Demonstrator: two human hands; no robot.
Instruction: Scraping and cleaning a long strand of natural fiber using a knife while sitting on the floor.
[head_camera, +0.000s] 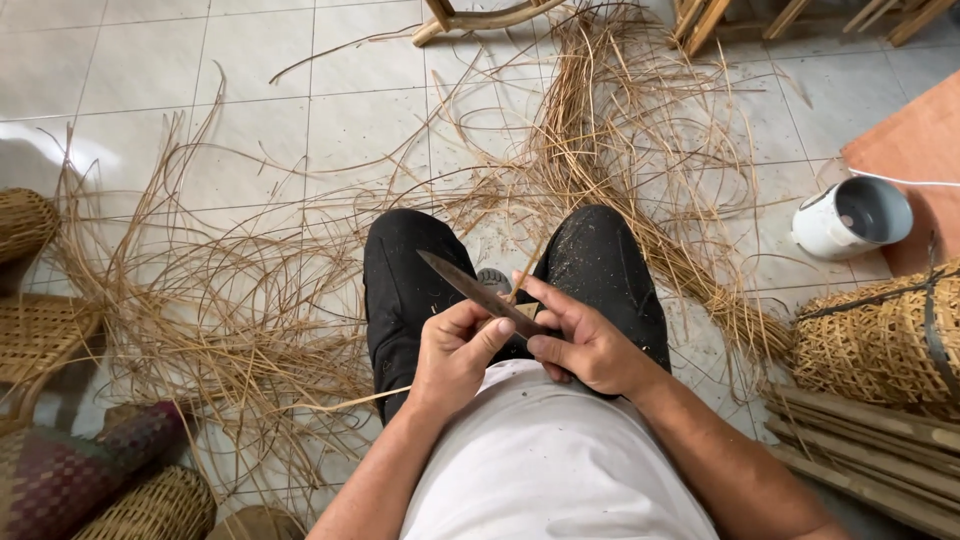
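**Knife and strip held together over the lap**

The knife (478, 292) lies between both hands, its long axis running from about 10 o'clock, where the pointed tip hangs free above the left knee, down to 4 o'clock, where the handle end disappears under the fingers. The left hand (455, 350) is closed, thumb laid along the underside of the blade near its middle. The right hand (580, 340) is closed too, wrapped around the handle end, with its fingertips pinching a thin cane strip (527, 272) that rises toward 1 o'clock from the blade. Strip and blade cross at a narrow angle just where the two hands meet, so both hands are equally close to the contact point; the right one sits at 3 o'clock of it, the left at 8 o'clock.

The blade looks flat, dull grey-brown metal, tapering to a point. The strip is pale, dry and flexible, like the tangled cane strips (600, 150) spread over the glossy tiled floor (150, 60) from 9 to 2 o'clock. Woven baskets (880, 335) with an open lattice lie at 3 o'clock and at 8 o'clock; a white cylindrical container (852, 217) rests on its side at 2 o'clock. Split bamboo slats (860, 440) are stacked at 4 o'clock. The black trousers (400, 280) are dusted with shavings.
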